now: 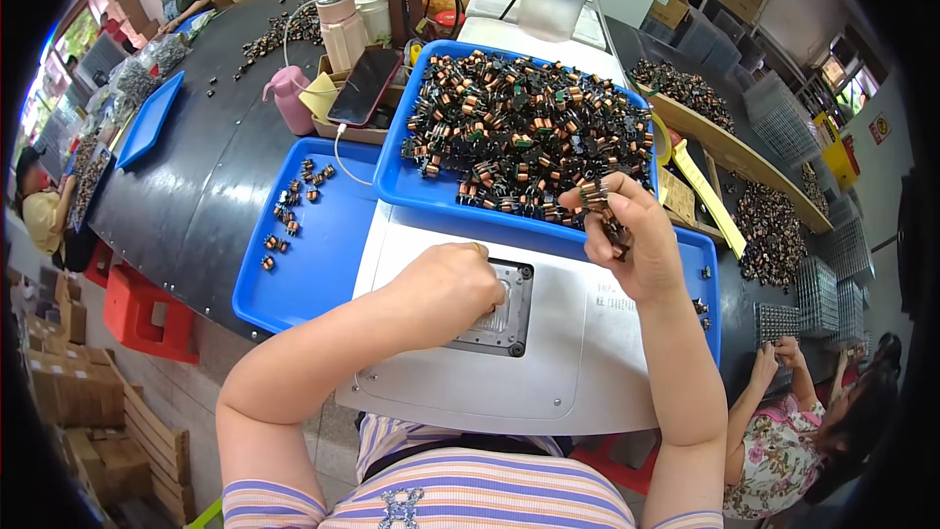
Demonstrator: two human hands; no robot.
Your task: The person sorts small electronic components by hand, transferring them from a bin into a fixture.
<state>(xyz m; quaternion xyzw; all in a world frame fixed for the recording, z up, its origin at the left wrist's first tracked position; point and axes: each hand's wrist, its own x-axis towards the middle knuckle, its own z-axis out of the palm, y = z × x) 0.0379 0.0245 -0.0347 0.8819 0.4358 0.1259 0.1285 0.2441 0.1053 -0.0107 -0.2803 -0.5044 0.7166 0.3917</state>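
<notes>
My right hand [641, 245] is raised at the near right corner of a heaped blue tray [394, 168]. Its fingers are closed around several small copper-wound coils [594, 196] with black cores and pins. Similar coils [519, 127] fill that tray. My left hand [441, 284] rests over a metal fixture plate [514, 328] set into a white machine top [607, 362]. Its fingers are curled down, and the fingertips, with anything between them, are hidden. A lower blue tray [304, 284] at the left holds a few scattered coils [286, 216].
A phone [366, 86] on a cable, a pink bottle [290, 100] and a tumbler [341, 29] stand beyond the left tray. A clear jar [553, 2] is behind the heap. At right are a wooden divider [734, 142], a yellow strip [707, 196] and a co-worker's hands [778, 358].
</notes>
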